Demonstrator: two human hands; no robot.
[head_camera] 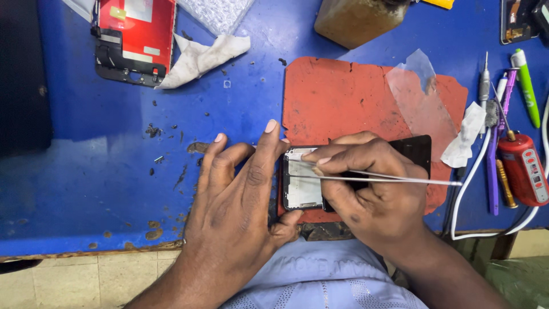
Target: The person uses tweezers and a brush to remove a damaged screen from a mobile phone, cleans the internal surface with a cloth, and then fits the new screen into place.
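Observation:
A black phone screen assembly [303,186] lies face down on a worn red mat [337,97] at the near edge of a blue worktable [103,171]. My left hand [240,200] rests flat beside its left edge, fingers spread, thumb against the lower corner. My right hand [372,189] covers the right part of the assembly and pinches thin metal tweezers [389,178], whose tips touch the top left corner of the assembly.
A second screen assembly with a red back [134,37] lies at the far left by a white cloth [203,54]. A clear film [420,97] lies on the mat. Screwdrivers, a green pen [526,86], a red tool [523,169] and a white cable [472,189] sit right. A brown bottle [357,20] stands at the back.

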